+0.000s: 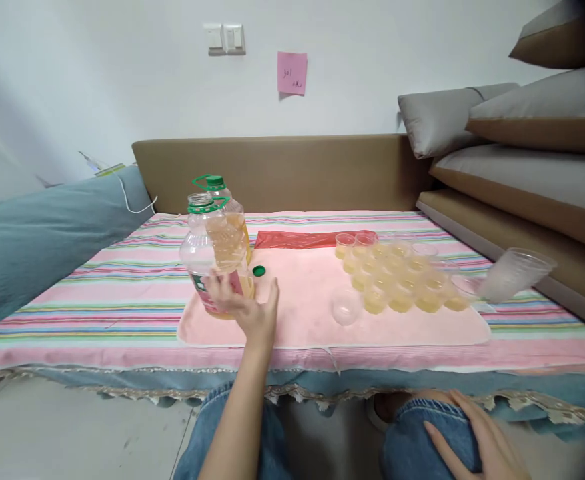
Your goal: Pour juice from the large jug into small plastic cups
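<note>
My left hand (245,310) reaches in with fingers and thumb spread, right in front of an uncapped clear plastic jug (199,250) with a green ring handle. Whether the fingertips touch the jug I cannot tell. Little yellowish liquid shows low in it. Behind it stands a second jug (237,217), capped in green and part full of yellow liquid. A loose green cap (259,271) lies beside them. My right hand (482,443) rests on my denim-covered knee, fingers apart. Several clear plastic cups (402,293) with yellow liquid stand in rows at the right; one empty cup (346,307) stands before them.
A stack of clear cups (517,273) lies tilted at the right. A red plastic strip (307,240) lies behind the pink mat (292,327). Striped cloth (97,293) covers the surface. Grey-brown cushions (532,180) are piled at the right; a blue-covered armrest (62,227) borders the left.
</note>
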### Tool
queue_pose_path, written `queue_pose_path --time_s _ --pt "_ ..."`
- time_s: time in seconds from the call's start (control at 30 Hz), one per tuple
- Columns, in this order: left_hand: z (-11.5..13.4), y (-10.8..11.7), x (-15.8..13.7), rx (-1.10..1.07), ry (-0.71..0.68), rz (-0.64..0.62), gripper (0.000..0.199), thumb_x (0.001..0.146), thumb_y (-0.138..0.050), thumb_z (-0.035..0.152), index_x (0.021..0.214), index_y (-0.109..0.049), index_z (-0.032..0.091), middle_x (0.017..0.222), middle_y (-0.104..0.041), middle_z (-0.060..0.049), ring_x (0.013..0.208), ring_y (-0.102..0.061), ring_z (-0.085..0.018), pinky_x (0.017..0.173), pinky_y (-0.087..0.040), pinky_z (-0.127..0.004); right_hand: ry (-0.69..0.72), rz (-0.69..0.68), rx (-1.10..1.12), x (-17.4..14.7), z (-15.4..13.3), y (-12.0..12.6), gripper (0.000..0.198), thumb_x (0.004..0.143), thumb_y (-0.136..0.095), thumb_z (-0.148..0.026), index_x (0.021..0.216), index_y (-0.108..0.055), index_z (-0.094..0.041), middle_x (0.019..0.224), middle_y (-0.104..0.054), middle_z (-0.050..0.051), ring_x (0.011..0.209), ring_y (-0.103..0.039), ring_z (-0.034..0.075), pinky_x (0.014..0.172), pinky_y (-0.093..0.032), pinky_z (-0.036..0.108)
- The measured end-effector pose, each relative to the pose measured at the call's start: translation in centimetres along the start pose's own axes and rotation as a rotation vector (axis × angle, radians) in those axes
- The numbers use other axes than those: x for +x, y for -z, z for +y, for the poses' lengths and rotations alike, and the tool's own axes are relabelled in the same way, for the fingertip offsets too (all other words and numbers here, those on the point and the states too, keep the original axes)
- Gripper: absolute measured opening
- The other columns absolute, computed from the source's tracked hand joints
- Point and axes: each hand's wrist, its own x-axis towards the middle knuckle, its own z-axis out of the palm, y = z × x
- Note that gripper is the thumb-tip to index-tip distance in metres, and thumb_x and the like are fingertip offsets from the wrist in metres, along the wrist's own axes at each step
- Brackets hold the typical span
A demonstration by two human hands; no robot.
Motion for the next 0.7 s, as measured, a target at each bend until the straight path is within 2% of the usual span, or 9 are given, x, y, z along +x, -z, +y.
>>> queue_pose_path --time_s 0.03,0.1,0.2,0.27,0.4,0.57,0.7 --pt "-1.1 0.4 0.8 0.037 0.06 0.043 0.101 0.067 -0.082 0.041 0.142 -0.018 0.019 0.155 -0.017 -0.024 0.151 -0.005 -0.037 0.121 -0.004 -0.062 0.019 -0.001 -0.009 0.1 -0.4 -0.2 0.062 0.09 -0.047 -0.069 0.134 -0.046 -0.024 0.135 -0.053 0.008 0.119 -0.053 0.035 0.099 -0.044 0.054" --pt "-3.3 1.0 2.0 0.095 0.19 0.051 0.118 0.059 -0.085 0.049 0.145 -0.012 0.016 0.155 -0.014 -0.027 0.151 -0.002 -0.039 0.12 -0.001 -0.062 0.053 0.0 -0.028 0.2 -1.4 -0.6 0.06 0.092 -0.045 -0.069 0.132 -0.047 -0.025 0.134 -0.054 0.008 0.119 -0.053 0.035 0.098 -0.044 0.053" --pt "-5.7 1.4 3.0 0.144 0.346 -0.024 0.137 0.048 -0.087 0.057 0.147 -0.005 0.01 0.156 -0.012 -0.033 0.149 -0.007 -0.044 0.118 -0.006 -0.064 0.105 0.017 -0.052 0.4 -2.8 -1.1 0.059 0.093 -0.043 -0.068 0.132 -0.047 -0.024 0.131 -0.056 0.009 0.116 -0.054 0.035 0.098 -0.043 0.053" --pt "-6.5 1.4 3.1 0.122 0.403 -0.086 0.141 0.044 -0.089 0.056 0.148 -0.006 0.012 0.156 -0.013 -0.034 0.149 -0.011 -0.046 0.117 -0.011 -0.066 0.139 0.03 -0.063 0.6 -3.5 -1.4 0.059 0.094 -0.041 -0.068 0.131 -0.047 -0.023 0.129 -0.057 0.01 0.116 -0.054 0.036 0.097 -0.043 0.053" --pt "-7.0 1.3 3.0 0.041 0.418 -0.136 0.132 0.043 -0.092 0.044 0.147 -0.015 0.019 0.154 -0.025 -0.026 0.147 -0.022 -0.043 0.118 -0.021 -0.06 0.189 0.042 -0.079 0.9 -4.7 -2.0 0.057 0.095 -0.04 -0.067 0.128 -0.049 -0.022 0.128 -0.056 0.01 0.116 -0.053 0.035 0.096 -0.044 0.053" --pt "-7.2 1.4 3.2 0.017 0.422 -0.055 0.118 0.042 -0.092 0.04 0.139 -0.029 0.018 0.144 -0.038 -0.02 0.14 -0.036 -0.037 0.117 -0.029 -0.052 0.203 0.031 -0.093 0.9 -5.3 -2.1 0.052 0.096 -0.039 -0.065 0.126 -0.051 -0.024 0.128 -0.056 0.009 0.117 -0.052 0.036 0.096 -0.044 0.054" --pt "-7.2 1.7 3.4 -0.12 0.529 0.018 0.112 0.041 -0.092 0.039 0.133 -0.033 0.017 0.134 -0.047 -0.017 0.127 -0.051 -0.031 0.109 -0.04 -0.048 0.197 0.041 -0.088 0.9 -5.3 -2.1 0.053 0.096 -0.04 -0.065 0.127 -0.051 -0.023 0.127 -0.056 0.009 0.115 -0.053 0.035 0.095 -0.045 0.053"
